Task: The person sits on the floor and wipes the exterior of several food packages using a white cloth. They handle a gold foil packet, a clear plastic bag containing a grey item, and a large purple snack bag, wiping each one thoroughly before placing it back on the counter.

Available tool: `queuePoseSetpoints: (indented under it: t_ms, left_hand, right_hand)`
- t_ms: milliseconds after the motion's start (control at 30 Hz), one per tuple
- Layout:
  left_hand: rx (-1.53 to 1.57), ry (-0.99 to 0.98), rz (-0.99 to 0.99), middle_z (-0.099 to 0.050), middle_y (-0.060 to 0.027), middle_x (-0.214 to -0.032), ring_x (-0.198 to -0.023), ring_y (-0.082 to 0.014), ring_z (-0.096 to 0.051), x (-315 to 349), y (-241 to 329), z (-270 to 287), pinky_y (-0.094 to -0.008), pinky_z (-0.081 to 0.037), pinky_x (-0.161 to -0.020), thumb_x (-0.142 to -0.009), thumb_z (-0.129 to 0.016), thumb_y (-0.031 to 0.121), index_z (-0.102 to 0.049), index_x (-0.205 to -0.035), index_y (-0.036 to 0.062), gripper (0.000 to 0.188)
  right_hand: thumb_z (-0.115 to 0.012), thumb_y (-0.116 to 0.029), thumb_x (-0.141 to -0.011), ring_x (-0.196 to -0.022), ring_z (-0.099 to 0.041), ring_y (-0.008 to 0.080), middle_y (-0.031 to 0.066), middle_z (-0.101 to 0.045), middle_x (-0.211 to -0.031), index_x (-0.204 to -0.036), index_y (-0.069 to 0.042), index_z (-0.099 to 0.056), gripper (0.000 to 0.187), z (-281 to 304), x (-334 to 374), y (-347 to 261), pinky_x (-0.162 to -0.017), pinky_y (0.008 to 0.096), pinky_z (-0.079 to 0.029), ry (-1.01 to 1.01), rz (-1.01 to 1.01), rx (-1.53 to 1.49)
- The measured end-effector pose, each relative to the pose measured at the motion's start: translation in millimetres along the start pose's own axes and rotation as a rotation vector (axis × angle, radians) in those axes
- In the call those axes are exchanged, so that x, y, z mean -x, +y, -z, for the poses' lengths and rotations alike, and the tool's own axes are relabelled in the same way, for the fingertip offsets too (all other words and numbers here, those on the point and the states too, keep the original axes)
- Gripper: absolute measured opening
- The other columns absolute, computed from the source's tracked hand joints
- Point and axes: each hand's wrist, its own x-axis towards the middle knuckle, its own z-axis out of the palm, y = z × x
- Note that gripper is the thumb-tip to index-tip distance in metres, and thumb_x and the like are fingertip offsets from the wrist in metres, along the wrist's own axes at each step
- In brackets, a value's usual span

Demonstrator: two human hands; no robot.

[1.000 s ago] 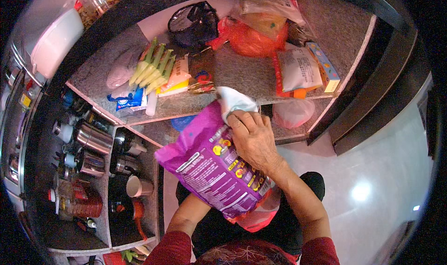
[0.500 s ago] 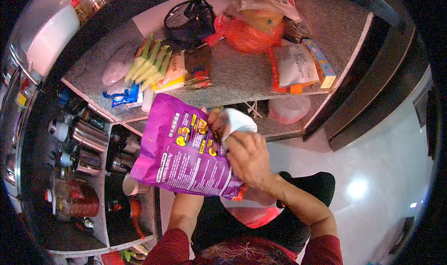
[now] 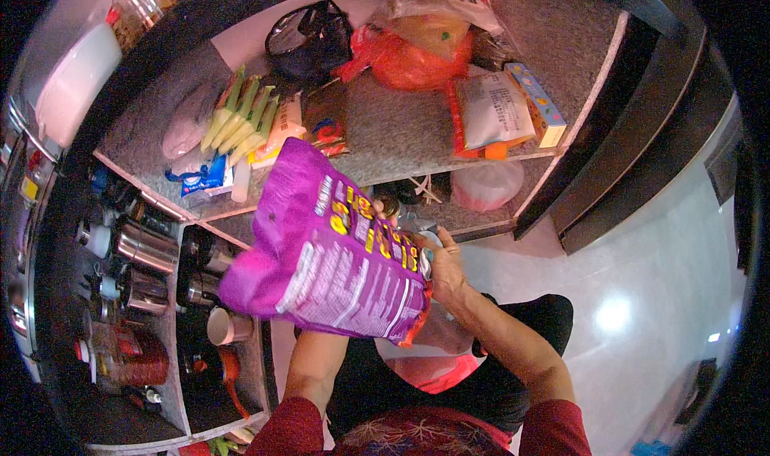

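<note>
A large purple packaged bag [image 3: 329, 255], printed in yellow and white with an orange bottom corner, is held up in front of me, tilted. My left hand [image 3: 380, 208] grips it from behind; only some fingertips show over its far edge, and the rest is hidden. At the bag's right side, my right hand [image 3: 445, 270] is closed around a crumpled white cloth [image 3: 431, 238], which is mostly hidden by the hand and bag. Whether the right fingers also pinch the bag's edge cannot be told.
A stone shelf ahead bears a black plastic bag [image 3: 309, 43], a red plastic bag [image 3: 421, 59], green-and-white slim packets [image 3: 241, 119] and a box [image 3: 536, 103]. Left are shelves with steel canisters [image 3: 148, 247] and a red-filled jar [image 3: 132, 356]. A whitish bag [image 3: 487, 186] sits on the lower shelf.
The purple bag has turned and tilted slightly, its printed face foreshortened. My right hand has moved from its front face to its right edge, taking the white cloth along.
</note>
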Motion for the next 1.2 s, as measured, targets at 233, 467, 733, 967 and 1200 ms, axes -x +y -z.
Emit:
queuePoseSetpoints:
  t_ms: [233, 467, 733, 967, 1200]
  left_hand:
    - [-0.42, 0.374, -0.043, -0.052, -0.0071, -0.094, -0.09, -0.021, -0.047, 31, -24, -30, -0.0427, -0.036, -0.089, -0.092, -0.039, 0.036, -0.053, -0.097, 0.0062, 0.033]
    - [-1.659, 0.544, 0.064, -0.054, -0.0081, -0.101, -0.098, -0.0214, -0.047, 30, -37, -66, -0.0427, -0.035, -0.092, -0.089, -0.047, 0.034, -0.053, -0.103, 0.0055, 0.032]
    - [-1.666, 0.323, 0.145, -0.052, -0.0095, -0.117, -0.112, -0.0204, -0.044, 39, -47, -64, -0.0405, -0.034, -0.097, -0.078, -0.066, 0.023, -0.05, -0.117, 0.0053, 0.045]
    - [-0.611, 0.769, -0.36, -0.054, -0.0059, -0.109, -0.101, -0.0199, -0.055, 16, -61, -85, -0.0361, -0.047, -0.086, -0.076, -0.062, 0.001, -0.046, -0.118, 0.0073, 0.045]
    - [-0.536, 0.698, -0.466, -0.054, -0.0076, -0.113, -0.103, -0.022, -0.055, -9, -50, -106, -0.0392, -0.046, -0.088, -0.083, -0.059, 0.018, -0.041, -0.124, 0.0063, 0.046]
  right_hand:
    - [-0.052, 0.004, -0.077, -0.07, -0.058, 0.0175, 0.0063, -0.061, -0.084, -0.096, -0.006, -0.054, 0.021, 8, -36, 14, -0.058, 0.0313, -0.049, 0.126, 0.177, 0.032]
    - [-0.05, 0.004, -0.078, -0.072, -0.056, 0.0171, 0.0059, -0.06, -0.084, -0.095, -0.002, -0.053, 0.019, -2, -47, -20, -0.064, 0.03, -0.048, 0.127, 0.372, 0.126]
    - [-0.051, 0.002, -0.08, -0.067, -0.06, 0.0197, 0.0082, -0.06, -0.081, -0.096, -0.003, -0.052, 0.016, 24, -64, -59, -0.055, 0.0337, -0.051, 0.27, 0.382, -0.082]
    - [-0.053, -0.003, -0.082, -0.07, -0.058, 0.0175, 0.0061, -0.058, -0.084, -0.099, -0.007, -0.049, 0.018, -23, -33, -55, -0.056, 0.0315, -0.05, 0.224, 0.369, -0.044]
    - [-0.051, -0.007, -0.083, -0.105, -0.047, 0.0375, 0.0224, -0.049, -0.113, -0.12, -0.001, -0.041, 0.038, -27, -16, -56, -0.089, 0.0411, -0.037, 0.105, 1.085, 1.023]
